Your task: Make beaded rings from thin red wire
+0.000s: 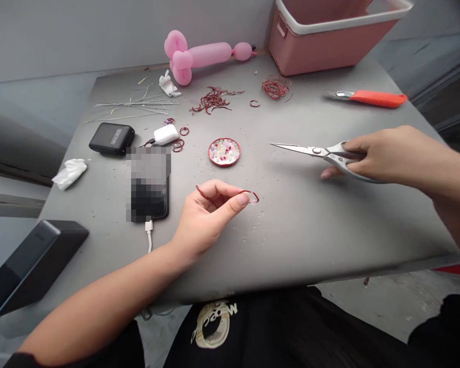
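Grey bench [310, 220], bead dish [224, 165] at 12 o'clock from left hand [209, 217] | likely step: steadying red cord [256, 195] | left hand: closed, pinching cord by one end | right hand [393, 156]: gripping scissors [317, 151] at cord's 2 o'clock, blades nearly together | needed for any snip: blades nearer cord

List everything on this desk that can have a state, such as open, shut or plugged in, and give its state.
Scissors, blades shut
Pink bin, open-topped
Balloon, inflated, twisted
Round dish, filled with small beads
White cable, plugged into phone
Near tissue, crumpled
Red strand bundle, loosely coiled
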Motion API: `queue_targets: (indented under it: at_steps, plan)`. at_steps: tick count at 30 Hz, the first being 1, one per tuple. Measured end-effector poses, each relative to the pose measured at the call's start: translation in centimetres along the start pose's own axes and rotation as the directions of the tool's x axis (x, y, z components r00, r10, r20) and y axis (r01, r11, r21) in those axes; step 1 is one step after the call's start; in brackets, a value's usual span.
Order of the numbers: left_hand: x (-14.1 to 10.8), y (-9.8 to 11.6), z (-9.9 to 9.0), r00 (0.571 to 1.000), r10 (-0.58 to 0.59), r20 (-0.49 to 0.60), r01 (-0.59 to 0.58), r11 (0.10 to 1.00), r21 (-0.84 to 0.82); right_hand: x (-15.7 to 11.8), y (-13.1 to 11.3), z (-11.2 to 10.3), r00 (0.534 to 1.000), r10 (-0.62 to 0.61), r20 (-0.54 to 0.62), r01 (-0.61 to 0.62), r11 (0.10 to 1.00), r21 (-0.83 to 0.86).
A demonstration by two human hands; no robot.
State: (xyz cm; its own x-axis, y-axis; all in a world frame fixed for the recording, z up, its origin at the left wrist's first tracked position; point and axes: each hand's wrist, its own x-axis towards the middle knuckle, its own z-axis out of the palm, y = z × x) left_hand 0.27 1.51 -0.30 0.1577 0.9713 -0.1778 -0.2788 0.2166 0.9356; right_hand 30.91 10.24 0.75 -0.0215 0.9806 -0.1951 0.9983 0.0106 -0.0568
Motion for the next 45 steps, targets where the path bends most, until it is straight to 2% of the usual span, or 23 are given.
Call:
queue_targets:
  at_steps: [1, 2, 3, 4, 5, 6, 7, 8, 9, 10, 11, 12, 14, 17, 22, 25, 28, 30, 35, 38, 41, 43, 45]
  plan:
    - [0.1, -0.1, -0.1, 1.0, -0.021, -0.01, 0.02, 1.0, -0.022, 0.4, 0.7, -0.2, 0.993, 0.07, 0.09, -0.068, 0.998, -0.017]
    - [0.2, -0.3, -0.2, 0.999, -0.048, -0.022, 0.048, 0.998, -0.037, 0.5, 1.3, -0.4, 0.99, 0.099, 0.098, -0.099, 0.995, -0.004]
    - [0.2, -0.4, -0.2, 0.996, -0.079, -0.031, 0.078, 0.996, -0.048, 0.2, 1.6, -0.5, 0.993, 0.074, 0.092, -0.074, 0.997, -0.007]
    - [0.3, -0.4, -0.3, 0.993, -0.11, -0.034, 0.108, 0.993, -0.057, -0.3, 1.5, -0.7, 0.999, 0.04, 0.004, -0.039, 0.997, -0.067]
    - [0.4, -0.5, -0.4, 0.99, -0.137, -0.028, 0.135, 0.989, -0.062, -1.2, 1.1, -0.7, 0.99, -0.042, -0.133, 0.023, 0.99, -0.142]
    - [0.4, -0.5, -0.4, 0.987, -0.157, -0.014, 0.156, 0.986, -0.064, -2.3, 0.4, -0.8, 0.952, -0.176, -0.251, 0.139, 0.978, -0.156]
    - [0.4, -0.5, -0.4, 0.986, -0.165, 0.005, 0.165, 0.985, -0.059, -3.5, -0.7, -0.8, 0.883, -0.265, -0.388, 0.24, 0.964, -0.113]
    - [0.4, -0.5, -0.3, 0.987, -0.159, 0.02, 0.16, 0.986, -0.045, -4.6, -2.1, -0.8, 0.786, -0.345, -0.513, 0.383, 0.923, -0.035]
    - [0.3, -0.5, -0.3, 0.989, -0.144, 0.032, 0.144, 0.989, -0.019, -5.6, -3.6, -0.7, 0.756, -0.395, -0.522, 0.51, 0.855, 0.091]
    - [0.2, -0.4, -0.1, 0.991, -0.125, 0.038, 0.124, 0.992, 0.019, -6.4, -5.1, -0.5, 0.726, -0.486, -0.486, 0.637, 0.743, 0.208]
    - [0.0, -0.4, 0.0, 0.994, -0.102, 0.042, 0.1, 0.993, 0.065, -7.0, -6.5, -0.4, 0.702, -0.546, -0.457, 0.704, 0.631, 0.327]
    - [-0.1, -0.3, 0.1, 0.996, -0.078, 0.05, 0.072, 0.991, 0.11, -7.2, -7.7, -0.1, 0.706, -0.585, -0.399, 0.708, 0.561, 0.43]
    - [-0.3, -0.1, 0.3, 0.997, -0.033, 0.076, 0.019, 0.982, 0.187, -7.2, -9.5, 0.3, 0.739, -0.59, -0.326, 0.649, 0.492, 0.58]
    - [-0.4, 0.0, 0.3, 0.994, 0.001, 0.108, -0.03, 0.964, 0.265, -6.3, -10.5, 1.0, 0.741, -0.629, -0.235, 0.571, 0.406, 0.714]
    - [-0.1, 0.0, 0.0, 0.981, -0.085, 0.177, 0.014, 0.928, 0.372, -5.2, -10.7, 1.7, 0.767, -0.641, -0.03, 0.363, 0.395, 0.844]
    - [-0.2, 0.0, 0.0, 0.976, -0.111, 0.187, 0.018, 0.898, 0.44, -5.3, -10.7, 2.2, 0.753, -0.654, 0.07, 0.262, 0.395, 0.881]
    - [-0.3, 0.0, 0.0, 0.976, -0.112, 0.185, 0.003, 0.864, 0.504, -5.8, -10.7, 2.7, 0.744, -0.662, 0.089, 0.223, 0.372, 0.901]
    - [-0.3, 0.0, 0.1, 0.967, -0.145, 0.211, 0.027, 0.877, 0.48, -6.0, -10.6, 2.9, 0.729, -0.678, 0.095, 0.19, 0.333, 0.924]
    - [-0.3, 0.6, 0.2, 0.929, -0.211, 0.304, 0.098, 0.933, 0.346, -6.2, -10.4, 3.1, 0.685, -0.722, 0.096, -0.003, 0.128, 0.992]
    - [-0.3, 0.8, 0.3, 0.923, -0.233, 0.308, 0.132, 0.939, 0.317, -6.3, -10.5, 3.1, 0.691, -0.714, 0.115, -0.09, 0.072, 0.993]
    - [-0.1, 0.5, 0.2, 0.926, -0.248, 0.284, 0.187, 0.956, 0.227, -6.4, -10.7, 3.1, 0.737, -0.662, 0.134, -0.1, 0.09, 0.991]
    - [0.1, 0.0, 0.2, 0.941, -0.24, 0.238, 0.207, 0.966, 0.155, -6.3, -10.9, 3.3, 0.813, -0.571, 0.109, -0.057, 0.108, 0.993]
    - [0.2, -0.4, 0.1, 0.96, -0.223, 0.172, 0.21, 0.974, 0.09, -6.2, -11.0, 3.8, 0.884, -0.467, 0.034, 0.014, 0.099, 0.995]
